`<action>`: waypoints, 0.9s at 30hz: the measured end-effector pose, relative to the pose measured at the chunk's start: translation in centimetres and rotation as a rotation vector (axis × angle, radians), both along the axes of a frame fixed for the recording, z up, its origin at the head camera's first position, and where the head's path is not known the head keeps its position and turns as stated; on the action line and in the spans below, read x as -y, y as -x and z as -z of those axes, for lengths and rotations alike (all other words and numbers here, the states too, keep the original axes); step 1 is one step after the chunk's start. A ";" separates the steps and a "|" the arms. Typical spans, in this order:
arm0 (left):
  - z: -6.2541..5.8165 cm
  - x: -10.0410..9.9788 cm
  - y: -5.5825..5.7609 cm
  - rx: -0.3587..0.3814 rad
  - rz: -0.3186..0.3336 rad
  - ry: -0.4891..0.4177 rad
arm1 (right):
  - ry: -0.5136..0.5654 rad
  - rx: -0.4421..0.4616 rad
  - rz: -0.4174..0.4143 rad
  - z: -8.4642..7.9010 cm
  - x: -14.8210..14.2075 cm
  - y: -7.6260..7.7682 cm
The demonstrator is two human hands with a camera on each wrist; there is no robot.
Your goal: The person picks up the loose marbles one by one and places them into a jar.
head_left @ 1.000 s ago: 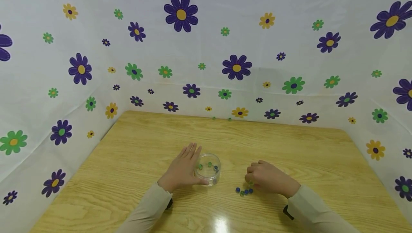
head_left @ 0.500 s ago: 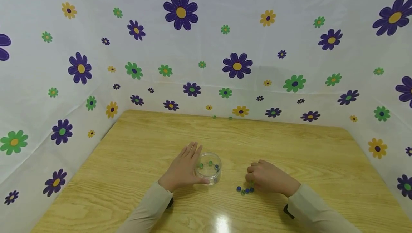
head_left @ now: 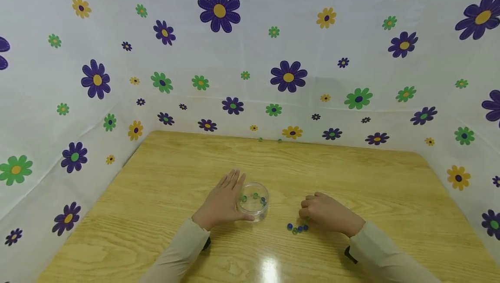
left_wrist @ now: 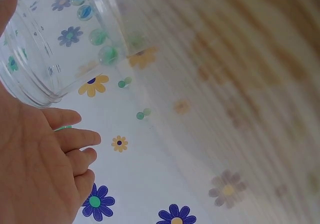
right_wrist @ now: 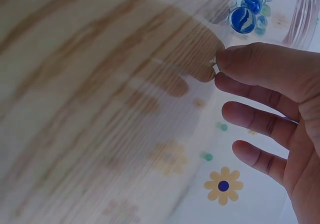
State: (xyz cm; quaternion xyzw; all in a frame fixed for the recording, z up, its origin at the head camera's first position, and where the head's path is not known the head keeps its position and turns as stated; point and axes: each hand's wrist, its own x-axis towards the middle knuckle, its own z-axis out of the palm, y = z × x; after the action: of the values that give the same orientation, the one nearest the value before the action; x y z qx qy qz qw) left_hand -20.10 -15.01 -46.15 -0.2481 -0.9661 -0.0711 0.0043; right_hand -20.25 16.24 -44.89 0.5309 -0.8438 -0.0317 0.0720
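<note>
The left hand (head_left: 220,202), fingers straight, steadies the clear round plastic jar (head_left: 254,202) at table centre. At the jar's four o'clock, the right hand (head_left: 324,215) pinches one small glass marble (head_left: 306,219); next comes lifting it into the jar.

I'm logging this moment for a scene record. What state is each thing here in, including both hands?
Clear jar: upright on the table, no lid on, several marbles inside.
Loose marbles: small cluster resting on the table beside the right hand.
Two marbles: lying at the table's far edge, by the backdrop.
Left hand: fingers straight, resting against the jar's side.
Right hand: fingers curled by the cluster; whether its grip holds a marble cannot be told.
</note>
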 end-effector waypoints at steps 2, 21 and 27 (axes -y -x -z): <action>0.0 0.0 0.0 -0.004 0.001 0.004 | 0.000 -0.002 0.001 0.0 0.0 0.0; -0.2 -0.1 0.0 0.032 -0.007 -0.003 | -0.017 -0.016 0.030 -0.3 -0.5 0.1; -0.2 -0.1 0.0 0.029 -0.003 -0.002 | -0.004 -0.034 0.039 -0.8 -1.0 0.4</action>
State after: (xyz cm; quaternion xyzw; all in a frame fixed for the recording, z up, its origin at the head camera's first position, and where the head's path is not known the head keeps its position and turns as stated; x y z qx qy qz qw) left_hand -20.12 -14.95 -45.92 -0.2456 -0.9664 -0.0757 -0.0095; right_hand -20.63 17.25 -44.10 0.5140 -0.8525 -0.0436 0.0846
